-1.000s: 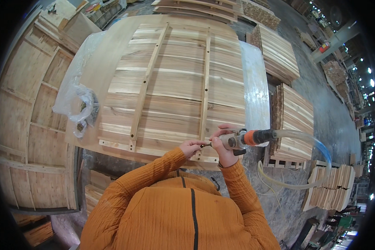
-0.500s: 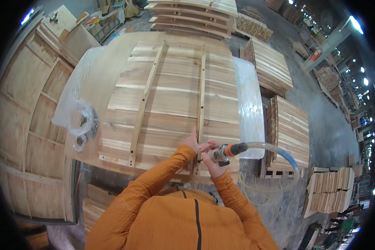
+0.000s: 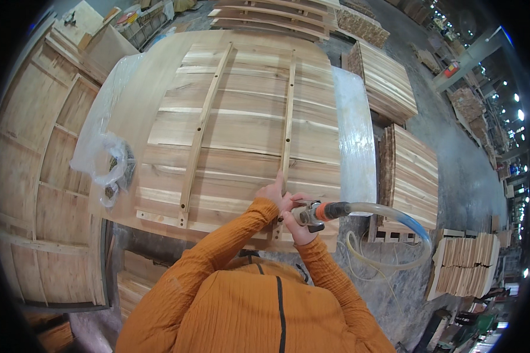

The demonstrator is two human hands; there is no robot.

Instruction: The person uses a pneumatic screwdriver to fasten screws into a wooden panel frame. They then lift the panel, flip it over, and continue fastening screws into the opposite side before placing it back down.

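Observation:
A pale wooden panel (image 3: 247, 132) of joined boards lies before me, with two long narrow battens across it. My left hand (image 3: 272, 193) is at the near end of the right batten (image 3: 287, 126), one finger stretched along it and the others closed about its side. My right hand (image 3: 301, 230) grips an air-powered driver (image 3: 303, 215), a metal-bodied tool with an orange and black hose fitting. The tool's tip is hidden between my hands, close to the batten. Dark holes or screw heads dot both battens, the left batten (image 3: 201, 126) included.
A clear hose (image 3: 415, 226) loops from the tool to the right. A plastic bag of small parts (image 3: 113, 167) lies left of the panel. Film-wrapped board (image 3: 358, 141) and stacked panels (image 3: 415, 176) stand at the right; a large framed panel (image 3: 70, 159) stands at the left.
The view has shifted slightly, so the panel sits higher in the picture. My left finger now lies more onto the batten; my right hand still holds the driver at about the same place.

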